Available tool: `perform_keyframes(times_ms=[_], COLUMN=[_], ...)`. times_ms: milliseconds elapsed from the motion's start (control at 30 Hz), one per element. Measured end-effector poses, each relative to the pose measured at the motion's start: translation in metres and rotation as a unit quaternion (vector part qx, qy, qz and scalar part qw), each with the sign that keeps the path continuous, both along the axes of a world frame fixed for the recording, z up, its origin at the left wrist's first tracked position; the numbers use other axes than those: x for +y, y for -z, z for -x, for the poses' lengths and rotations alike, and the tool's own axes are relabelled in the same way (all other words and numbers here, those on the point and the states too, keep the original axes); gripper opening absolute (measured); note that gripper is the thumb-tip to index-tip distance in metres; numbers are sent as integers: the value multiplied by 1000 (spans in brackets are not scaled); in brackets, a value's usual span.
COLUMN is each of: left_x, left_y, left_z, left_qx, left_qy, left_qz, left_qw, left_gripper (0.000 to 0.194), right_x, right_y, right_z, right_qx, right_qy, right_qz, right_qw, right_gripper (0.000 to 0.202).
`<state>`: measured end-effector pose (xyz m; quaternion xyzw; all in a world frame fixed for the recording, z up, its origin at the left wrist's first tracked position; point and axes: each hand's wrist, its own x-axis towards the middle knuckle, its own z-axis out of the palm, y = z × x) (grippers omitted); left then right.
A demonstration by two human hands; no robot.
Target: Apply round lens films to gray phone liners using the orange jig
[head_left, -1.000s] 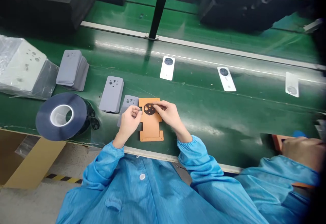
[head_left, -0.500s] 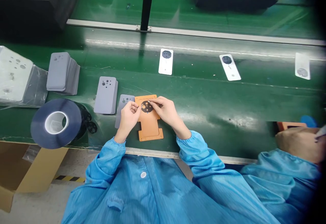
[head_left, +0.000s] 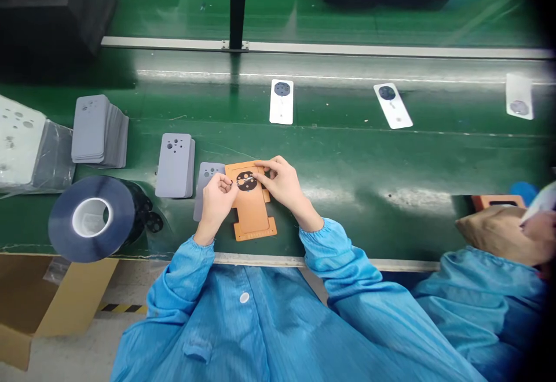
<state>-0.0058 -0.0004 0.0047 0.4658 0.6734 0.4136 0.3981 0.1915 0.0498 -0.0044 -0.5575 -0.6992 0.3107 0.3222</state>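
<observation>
An orange fixture plate (head_left: 253, 214) lies on the green bench in front of me. On its upper part is a round black sticker (head_left: 247, 181) with several holes, and a small whitish sliver shows across it. My left hand (head_left: 218, 197) is closed in a pinch at the plate's left edge, beside the sticker; what the fingertips hold is too small to make out. My right hand (head_left: 280, 182) rests on the plate's upper right, thumb at the sticker and forefinger apart from it at the top edge. A grey phone-shaped sheet (head_left: 201, 197) lies partly under my left hand.
Left stand grey sheet stacks (head_left: 174, 165) (head_left: 89, 130), a film roll (head_left: 65, 220) and a bagged white stack (head_left: 19, 150). White cards (head_left: 281, 109) (head_left: 397, 113) (head_left: 519, 92) lie at the back. A co-worker's hand (head_left: 495, 231) is at right; an open carton (head_left: 78, 295) stands below the bench.
My right thumb and forefinger have parted from a pinch over the sticker, the forefinger now at the plate's top edge. My left hand stays pinched. The view has shifted slightly.
</observation>
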Motion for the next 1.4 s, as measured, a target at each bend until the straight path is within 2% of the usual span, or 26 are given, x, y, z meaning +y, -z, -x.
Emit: perform_keyframes(times_ms=[200,367,567,833,900,967,1067,1133,1233,1400], left_x=[-2,-1,-1,-3,-10,-22,-46,-63,-85,-102], left_y=[-2,2,5,-3,-10,-18,-29,-32,-32,-31], left_z=[0,1,2,5,12,21,33,39,44,57], left_qx=[0,-1,-1,7,45,131,311,395,428,399], left_qy=[-2,-2,-2,-13,-29,-40,-28,-7,9,-33], left_qz=[-3,-3,-3,-3,-13,-19,1,48,120,141], left_qw=[1000,1000,1000,1000,998,990,950,917,896,906], left_gripper=[16,17,17,13,12,18,42,60,69,54], right_x=[6,2,1,2,3,3,3,2,2,1], right_y=[4,3,-1,-4,-6,-8,-10,-10,-11,-11], right_z=[-9,-8,-6,-8,-11,-13,-17,-18,-18,-18], right_qx=[102,91,85,109,124,142,162,164,159,151], right_qy=[26,15,2,-8,-14,-20,-14,-4,-2,-12], right_qz=[69,89,81,96,112,127,141,145,137,117], right_qw=[992,992,993,989,986,982,977,976,978,982], right_gripper=[29,40,41,42,42,42,39,36,35,32])
